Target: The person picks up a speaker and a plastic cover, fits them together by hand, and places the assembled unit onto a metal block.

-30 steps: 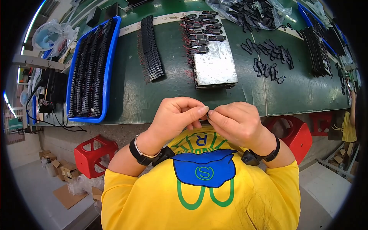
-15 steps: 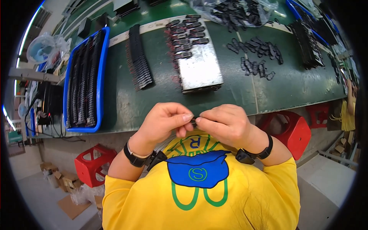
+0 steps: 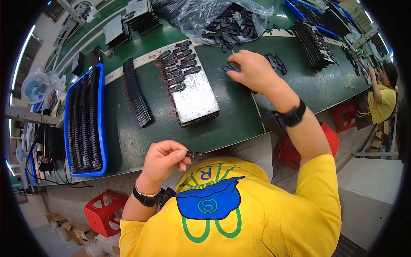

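Near the table's front edge, my left hand pinches a small dark rectangular part between thumb and fingers. My right hand is stretched out over loose black frame-like pieces, its thumb and forefinger apart and no held thing visible between them. The hand covers some of those pieces. Left of it, a silvery metal block bears rows of small black rectangular parts with red wires along its far and left sides.
A strip of stacked black parts lies left of the block. Further left stands a blue tray with long black rows. A clear bag of black pieces lies behind. Red stools stand below the table. Another person sits at far right.
My right hand has left the small part and reached forward over the frame-like pieces. The left hand keeps the part. The whole view has shifted and turned.
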Demonstrator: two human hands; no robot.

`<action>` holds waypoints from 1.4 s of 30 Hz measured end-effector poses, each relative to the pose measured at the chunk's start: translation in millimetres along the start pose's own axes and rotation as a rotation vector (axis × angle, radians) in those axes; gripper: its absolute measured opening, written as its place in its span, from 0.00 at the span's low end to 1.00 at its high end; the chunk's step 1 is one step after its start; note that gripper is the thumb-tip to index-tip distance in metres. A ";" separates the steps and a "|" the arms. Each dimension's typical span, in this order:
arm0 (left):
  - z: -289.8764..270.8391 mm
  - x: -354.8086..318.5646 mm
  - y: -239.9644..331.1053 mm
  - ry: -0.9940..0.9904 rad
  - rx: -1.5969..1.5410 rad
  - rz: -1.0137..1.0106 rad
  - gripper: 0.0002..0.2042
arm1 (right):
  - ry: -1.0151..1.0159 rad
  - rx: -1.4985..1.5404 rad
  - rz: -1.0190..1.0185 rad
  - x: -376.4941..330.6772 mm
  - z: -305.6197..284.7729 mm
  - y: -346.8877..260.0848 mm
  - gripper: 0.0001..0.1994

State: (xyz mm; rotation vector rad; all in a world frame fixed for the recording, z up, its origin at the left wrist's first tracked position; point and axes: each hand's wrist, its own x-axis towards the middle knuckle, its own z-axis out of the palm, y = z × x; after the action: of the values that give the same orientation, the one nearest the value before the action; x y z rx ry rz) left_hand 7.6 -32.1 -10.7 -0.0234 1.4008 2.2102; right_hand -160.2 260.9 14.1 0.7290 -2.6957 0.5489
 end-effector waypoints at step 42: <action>-5.4 -0.1 -0.4 -0.039 -0.007 -0.002 0.05 | -0.408 -0.180 -0.292 -52.9 -10.1 -34.9 0.12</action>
State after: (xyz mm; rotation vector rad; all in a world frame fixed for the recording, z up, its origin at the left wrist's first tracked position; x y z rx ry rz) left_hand 6.4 -36.6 -13.6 0.0152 1.3711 2.2025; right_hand -96.0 259.5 13.1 1.2697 -2.8645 0.0889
